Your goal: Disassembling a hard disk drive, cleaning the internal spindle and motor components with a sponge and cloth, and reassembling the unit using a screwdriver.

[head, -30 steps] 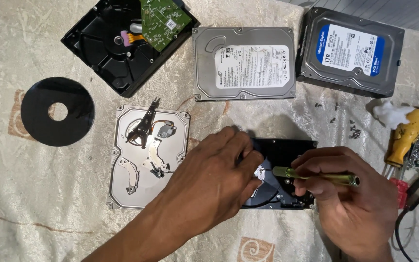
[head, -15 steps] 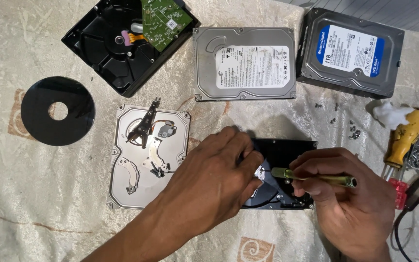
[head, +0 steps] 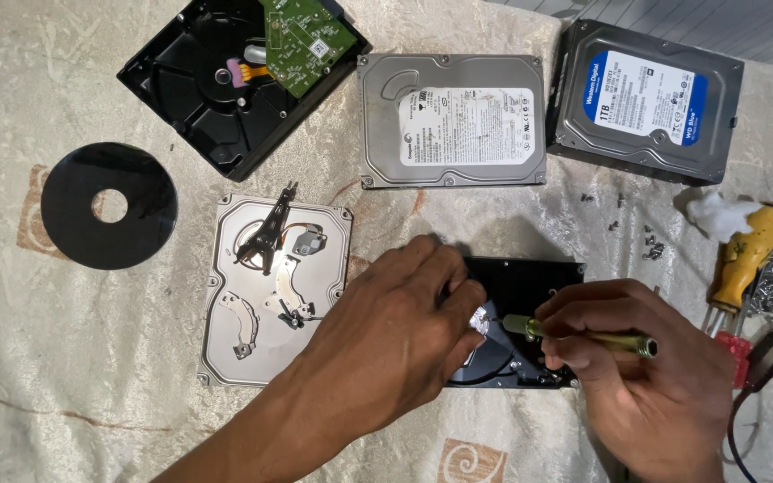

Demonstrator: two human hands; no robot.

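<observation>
An opened black hard drive (head: 530,284) lies in front of me on the cloth. My left hand (head: 395,331) rests on its left part, fingers pinching a small shiny metal piece (head: 479,320) inside it. My right hand (head: 641,376) grips a slim olive-green screwdriver (head: 588,335) held almost level, its tip pointing left at that metal piece. Much of the drive's inside is hidden under both hands.
A silver drive lid (head: 275,286) with loose arm parts lies left of my hands. A black platter disc (head: 109,206) sits far left. At the back are an empty black drive case (head: 225,89) with a green circuit board (head: 304,40), and two closed drives (head: 452,121) (head: 644,103). Loose screws (head: 650,241) and a yellow-handled tool (head: 744,259) lie at right.
Both hands stay on the black drive. The screwdriver has shifted only slightly; nothing else has moved.
</observation>
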